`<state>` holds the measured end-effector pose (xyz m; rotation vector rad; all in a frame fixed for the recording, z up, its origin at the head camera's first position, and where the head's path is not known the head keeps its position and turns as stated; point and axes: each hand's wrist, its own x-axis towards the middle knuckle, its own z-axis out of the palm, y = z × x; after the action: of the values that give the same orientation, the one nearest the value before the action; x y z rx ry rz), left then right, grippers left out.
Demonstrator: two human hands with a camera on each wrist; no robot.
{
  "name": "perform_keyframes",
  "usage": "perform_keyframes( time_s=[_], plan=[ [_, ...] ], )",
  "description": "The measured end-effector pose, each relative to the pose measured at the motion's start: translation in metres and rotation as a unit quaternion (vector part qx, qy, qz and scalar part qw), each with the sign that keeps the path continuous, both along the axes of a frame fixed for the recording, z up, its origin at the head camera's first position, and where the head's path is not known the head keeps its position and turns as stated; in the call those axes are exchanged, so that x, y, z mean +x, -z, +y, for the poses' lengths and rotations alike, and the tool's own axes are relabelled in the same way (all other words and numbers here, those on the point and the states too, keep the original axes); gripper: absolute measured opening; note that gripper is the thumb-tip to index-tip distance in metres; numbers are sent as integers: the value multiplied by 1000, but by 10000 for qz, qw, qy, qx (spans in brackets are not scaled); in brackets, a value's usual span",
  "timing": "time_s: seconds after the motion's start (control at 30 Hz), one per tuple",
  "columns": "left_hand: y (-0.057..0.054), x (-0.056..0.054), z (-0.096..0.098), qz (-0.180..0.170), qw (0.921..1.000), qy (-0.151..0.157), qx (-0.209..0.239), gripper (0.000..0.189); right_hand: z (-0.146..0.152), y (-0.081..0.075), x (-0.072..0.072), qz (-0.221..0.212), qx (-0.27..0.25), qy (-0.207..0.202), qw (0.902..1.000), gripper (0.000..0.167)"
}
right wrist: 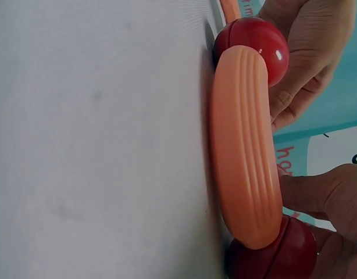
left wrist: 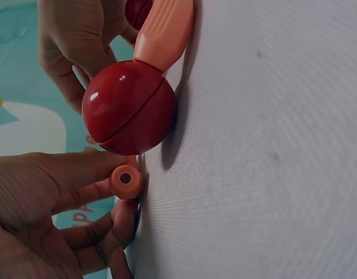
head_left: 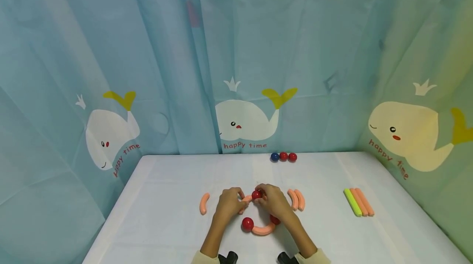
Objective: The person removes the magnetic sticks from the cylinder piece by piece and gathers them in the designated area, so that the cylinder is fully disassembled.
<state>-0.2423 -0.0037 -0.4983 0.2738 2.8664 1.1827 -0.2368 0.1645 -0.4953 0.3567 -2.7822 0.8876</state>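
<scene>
My left hand (head_left: pixel 230 203) pinches a curved orange magnetic rod (head_left: pixel 246 199), whose round end with a dark centre faces the left wrist view. Fingers and thumb of my right hand (head_left: pixel 274 201) hold a red ball (head_left: pixel 256 194) at the rod's right end. Nearer me lies another curved orange rod (right wrist: pixel 245 145) between two red balls. Its left red ball (head_left: pixel 247 224) is fully in sight from the head, while the right red ball (head_left: pixel 275 219) is partly hidden under my right wrist. Whether the held rod and ball touch is hard to see.
A single curved orange rod (head_left: pixel 204 203) lies left of my hands, with two curved orange rods (head_left: pixel 296 199) on the right. Farther right are a green straight rod (head_left: pixel 352 202) and two orange straight rods (head_left: pixel 362 202). A blue ball (head_left: pixel 274 157) and two red balls (head_left: pixel 288 157) line the back edge.
</scene>
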Motion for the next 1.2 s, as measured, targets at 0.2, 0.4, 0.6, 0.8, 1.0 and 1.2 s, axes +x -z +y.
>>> perform_keyframes(
  time_s=[0.2, 0.4, 0.6, 0.8, 1.0, 1.2],
  plan=[
    [-1, 0, 1, 21, 10000, -7, 92, 16, 0, -1, 1, 109, 82, 51, 9999, 28],
    [0, 1, -2, 79, 9998, 144, 152, 16, -1, -2, 1, 137, 229, 129, 9996, 29],
    [2, 3, -7, 83, 9987, 300, 413, 21, -1, -3, 1, 101, 337, 271, 9990, 30],
    [6, 6, -11, 5, 9982, 295, 525, 19, -2, 0, 2, 129, 327, 205, 9992, 32],
    [2, 9, -17, -120, 9957, 331, 852, 16, -3, 2, 3, 180, 292, 223, 9992, 32],
    [-14, 15, -35, 197, 9953, -160, 940, 11, 0, 4, 2, 168, 286, 231, 9992, 35]
  ],
)
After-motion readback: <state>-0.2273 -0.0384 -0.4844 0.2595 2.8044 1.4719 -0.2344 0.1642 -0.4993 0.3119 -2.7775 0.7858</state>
